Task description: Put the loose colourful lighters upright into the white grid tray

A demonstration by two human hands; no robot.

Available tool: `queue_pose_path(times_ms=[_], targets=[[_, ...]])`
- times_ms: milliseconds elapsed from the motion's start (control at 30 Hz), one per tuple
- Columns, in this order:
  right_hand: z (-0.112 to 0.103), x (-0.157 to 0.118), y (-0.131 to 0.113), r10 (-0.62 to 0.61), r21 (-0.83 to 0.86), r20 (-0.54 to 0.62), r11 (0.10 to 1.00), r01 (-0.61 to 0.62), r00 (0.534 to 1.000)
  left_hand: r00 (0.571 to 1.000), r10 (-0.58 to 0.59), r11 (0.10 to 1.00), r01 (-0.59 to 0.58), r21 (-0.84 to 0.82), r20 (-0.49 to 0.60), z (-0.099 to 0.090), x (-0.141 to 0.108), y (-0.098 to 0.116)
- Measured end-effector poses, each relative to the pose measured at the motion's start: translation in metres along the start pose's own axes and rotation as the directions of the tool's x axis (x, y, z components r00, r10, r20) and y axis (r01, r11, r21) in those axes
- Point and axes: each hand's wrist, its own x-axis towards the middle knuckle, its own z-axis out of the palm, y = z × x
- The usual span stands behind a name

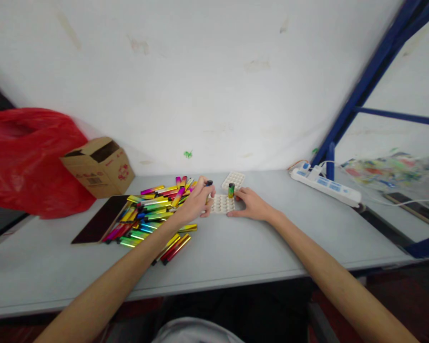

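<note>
- Pinching a tube (209,183) in the left hand (196,201), with dark end above the fingers, near the left edge of the tray (222,206).
- Resting the right hand (252,205) at its right edge, with spread fingers beside a green tube (231,192) upright at the far right corner.

Your left forearm (136,262): toward 2 o'clock | left hand (199,199): pinching | your right forearm (314,258): toward 10 o'clock | right hand (252,205): thumb spread

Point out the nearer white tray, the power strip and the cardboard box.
Nearer white tray (222,204), head view: its top.
Power strip (326,186), head view: its top.
Cardboard box (99,170), head view: its side.
</note>
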Motion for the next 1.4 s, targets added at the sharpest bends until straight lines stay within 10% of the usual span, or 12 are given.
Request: queue_pose_path(times_ms=[267,733,1233,1400], targets=[[0.004,0.002,0.002,0.03,0.025,-0.004,0.999,-0.03,1.0,0.93,0.363,0.878,-0.363,0.311,0.058,0.013,0.026,0.004],[0.008,0.004,0.007,0.018,0.014,0.003,1.0,-0.018,1.0,0.85,0.429,0.587,-0.519,0.621,0.304,0.004,0.055,-0.011],[0.008,0.005,0.008,0.027,-0.007,-0.004,1.0,-0.027,1.0,0.81,0.47,0.429,-0.556,0.712,0.349,0.006,0.052,-0.024],[0.006,0.005,0.007,0.013,0.014,0.006,1.0,-0.013,1.0,0.885,0.407,0.448,-0.411,0.794,0.228,-0.022,0.027,0.001]])
